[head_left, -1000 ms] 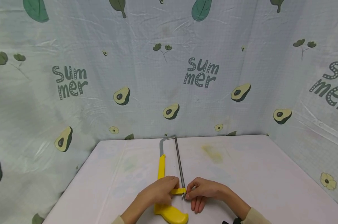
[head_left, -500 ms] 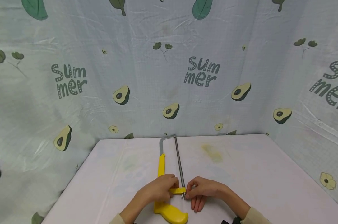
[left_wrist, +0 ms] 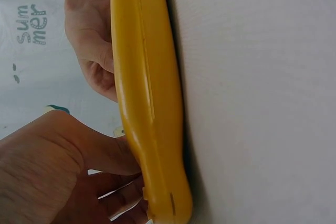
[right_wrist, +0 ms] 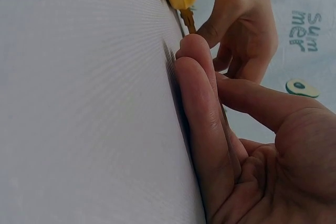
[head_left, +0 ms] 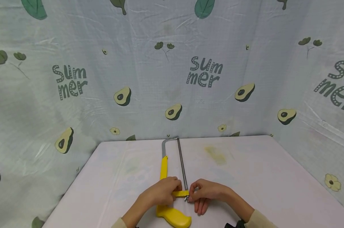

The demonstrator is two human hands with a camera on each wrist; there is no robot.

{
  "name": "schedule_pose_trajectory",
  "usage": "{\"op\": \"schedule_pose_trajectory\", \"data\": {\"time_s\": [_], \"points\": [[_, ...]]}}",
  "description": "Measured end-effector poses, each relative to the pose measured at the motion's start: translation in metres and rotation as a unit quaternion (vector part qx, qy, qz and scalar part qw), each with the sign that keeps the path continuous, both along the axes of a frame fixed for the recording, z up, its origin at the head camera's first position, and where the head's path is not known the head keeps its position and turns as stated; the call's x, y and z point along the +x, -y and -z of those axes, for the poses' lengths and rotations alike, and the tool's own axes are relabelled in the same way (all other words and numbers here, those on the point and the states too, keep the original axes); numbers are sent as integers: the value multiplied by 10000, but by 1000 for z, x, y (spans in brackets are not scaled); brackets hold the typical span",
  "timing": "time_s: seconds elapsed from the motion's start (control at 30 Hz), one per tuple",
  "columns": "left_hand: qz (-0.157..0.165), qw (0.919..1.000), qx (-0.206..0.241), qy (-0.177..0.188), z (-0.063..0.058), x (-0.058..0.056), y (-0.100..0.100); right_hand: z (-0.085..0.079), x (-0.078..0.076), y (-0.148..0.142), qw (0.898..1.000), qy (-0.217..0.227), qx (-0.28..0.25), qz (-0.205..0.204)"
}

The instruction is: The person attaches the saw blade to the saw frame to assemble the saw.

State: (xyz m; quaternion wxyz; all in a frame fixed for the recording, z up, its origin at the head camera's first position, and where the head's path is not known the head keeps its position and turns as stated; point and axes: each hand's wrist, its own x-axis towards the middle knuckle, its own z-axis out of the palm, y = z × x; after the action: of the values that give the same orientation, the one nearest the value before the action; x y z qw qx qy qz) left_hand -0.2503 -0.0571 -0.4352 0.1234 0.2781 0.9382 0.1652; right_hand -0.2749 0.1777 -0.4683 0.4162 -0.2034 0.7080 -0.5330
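Note:
A hacksaw with a yellow handle lies on its side on the white table, its blade pointing away from me. My left hand grips the yellow frame just beyond the handle, fingers curled over it. At the blade's near end, beside the yellow crossbar, sits a small metal wing nut. The thumb and forefinger of my right hand pinch at this wing nut, while its other fingers rest on the table. In the left wrist view the handle covers part of both hands.
The white table carries a yellowish stain to the right of the blade. A pale curtain printed with avocados and lettering hangs behind the table and along its sides. The saw's grey front bend reaches near the table's far edge.
The view has tilted down very slightly. Both hands keep their places on the hacksaw, and the saw has not visibly moved.

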Motion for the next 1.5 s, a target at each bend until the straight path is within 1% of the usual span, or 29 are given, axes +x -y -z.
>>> {"op": "schedule_pose_trajectory", "data": {"time_s": [0.17,0.53,0.83,1.1,1.33,1.5], "points": [[23,9999,-66,-80,0,-1,-1,0,-1,-2,10000,-51,35,18],[-43,10000,-81,-24,1,-1,-1,-1,-1,-2,9999,-62,80,-5],[-100,9999,-92,10,-1,-2,-2,-3,-3,-1,9999,-92,144,11],[-80,9999,-96,-66,-1,-1,-1,-5,-2,-1,9998,-110,150,28],[-142,9998,-136,62,1,1,-1,-3,0,0,9999,-65,88,-12],[-146,9998,-148,38,1,1,-1,-1,0,0,9999,-57,89,26]]}}
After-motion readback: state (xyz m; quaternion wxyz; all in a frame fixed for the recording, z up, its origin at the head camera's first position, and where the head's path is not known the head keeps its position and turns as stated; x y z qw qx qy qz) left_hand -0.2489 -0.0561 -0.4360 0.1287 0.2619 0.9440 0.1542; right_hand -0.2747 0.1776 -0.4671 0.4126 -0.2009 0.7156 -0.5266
